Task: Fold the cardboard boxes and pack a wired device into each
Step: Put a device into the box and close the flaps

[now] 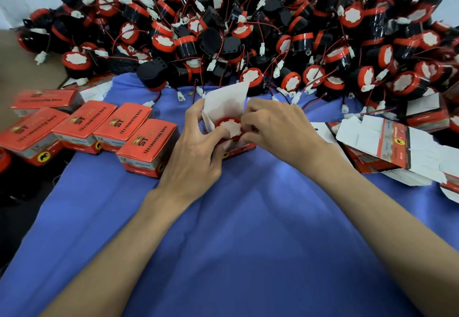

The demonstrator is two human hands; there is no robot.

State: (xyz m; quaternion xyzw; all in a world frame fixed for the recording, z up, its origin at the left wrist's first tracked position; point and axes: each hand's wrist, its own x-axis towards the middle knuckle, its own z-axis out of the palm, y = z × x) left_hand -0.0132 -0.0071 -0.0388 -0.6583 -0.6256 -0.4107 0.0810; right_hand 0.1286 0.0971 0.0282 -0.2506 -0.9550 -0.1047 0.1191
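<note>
At mid-counter on blue cloth (223, 229), open cardboard box (224, 104) with white flap up, left hand (196, 145) fingers curled round its side, right hand (275, 127) fingers pinching the wired device (230, 127) seated inside, closed boxes (146, 142) left, device pile (248, 30) behind.

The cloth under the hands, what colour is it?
Blue cloth, best seen in the head view.

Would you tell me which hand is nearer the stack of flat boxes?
Right. The right hand, at the boxed device, is just left of the stack; the left hand holds the box farther left.
</note>
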